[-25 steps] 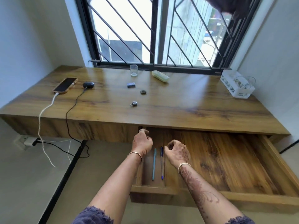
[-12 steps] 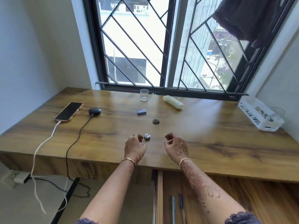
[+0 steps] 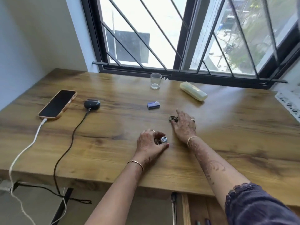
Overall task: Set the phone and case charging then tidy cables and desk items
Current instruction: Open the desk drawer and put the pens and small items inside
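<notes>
Two hands worked the wooden desk [image 3: 227, 143]: the left hand [image 3: 151, 142] curled fingers and thumb round a small round silver trinket [image 3: 163, 140] near the front edge, while the right hand [image 3: 184, 125] lay flat just beyond, fingers straight and loosely spread, touching a small dark ornament [image 3: 172, 118]. Far left, the phone [image 3: 57, 104] lay face up on a white cable [image 3: 24, 148], and the black earbud case [image 3: 91, 103] sat just beside it on a black cable [image 3: 68, 148].

Desk [image 3: 227, 143] wood-grain (slight sheen); phone [image 3: 57, 104] glossy; tumbler [image 3: 155, 81] clear glass.
</notes>
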Demonstrator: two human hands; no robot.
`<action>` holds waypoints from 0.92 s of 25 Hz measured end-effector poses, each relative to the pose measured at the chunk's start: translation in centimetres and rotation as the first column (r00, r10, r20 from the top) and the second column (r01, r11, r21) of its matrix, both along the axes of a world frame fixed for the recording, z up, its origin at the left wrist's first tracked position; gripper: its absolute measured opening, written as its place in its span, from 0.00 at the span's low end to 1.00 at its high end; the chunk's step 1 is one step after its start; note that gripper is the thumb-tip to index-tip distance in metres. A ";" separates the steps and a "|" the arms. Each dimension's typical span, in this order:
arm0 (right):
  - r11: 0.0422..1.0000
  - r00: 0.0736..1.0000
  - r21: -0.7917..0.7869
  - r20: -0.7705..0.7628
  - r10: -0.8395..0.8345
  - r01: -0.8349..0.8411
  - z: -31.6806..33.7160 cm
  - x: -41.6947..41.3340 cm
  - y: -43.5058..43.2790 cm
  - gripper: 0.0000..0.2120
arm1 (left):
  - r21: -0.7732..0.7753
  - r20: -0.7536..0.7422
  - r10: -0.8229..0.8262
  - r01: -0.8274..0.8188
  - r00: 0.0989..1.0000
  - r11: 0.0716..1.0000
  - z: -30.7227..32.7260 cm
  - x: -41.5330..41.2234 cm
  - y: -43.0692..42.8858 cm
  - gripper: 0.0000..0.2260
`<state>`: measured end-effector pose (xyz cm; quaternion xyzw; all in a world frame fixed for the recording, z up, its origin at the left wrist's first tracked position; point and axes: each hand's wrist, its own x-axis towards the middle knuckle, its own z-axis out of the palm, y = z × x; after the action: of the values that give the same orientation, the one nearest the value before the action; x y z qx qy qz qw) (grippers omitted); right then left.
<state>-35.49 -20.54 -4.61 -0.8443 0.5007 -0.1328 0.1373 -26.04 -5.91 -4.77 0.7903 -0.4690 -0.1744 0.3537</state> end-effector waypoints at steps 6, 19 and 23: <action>0.999 0.981 0.045 0.192 -0.026 0.018 -0.4 -0.3 -0.2 0.15 | -0.092 -0.045 0.026 -0.030 0.999 0.995 -0.5 0.1 0.4 0.18; 0.999 0.930 0.003 0.364 0.048 -0.053 -0.3 -17.8 12.9 0.16 | -0.062 -0.186 0.027 -0.040 0.982 0.997 1.9 -15.2 7.2 0.16; 0.996 0.908 -0.017 0.411 0.083 -0.083 -0.9 -25.5 16.7 0.17 | -0.035 0.000 0.038 -0.038 0.999 0.999 1.9 -21.2 9.6 0.16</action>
<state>-61.02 -3.80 -5.53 -0.8178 0.4245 -0.3012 0.2454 -47.24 3.65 -2.87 0.7927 -0.4571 -0.1593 0.3705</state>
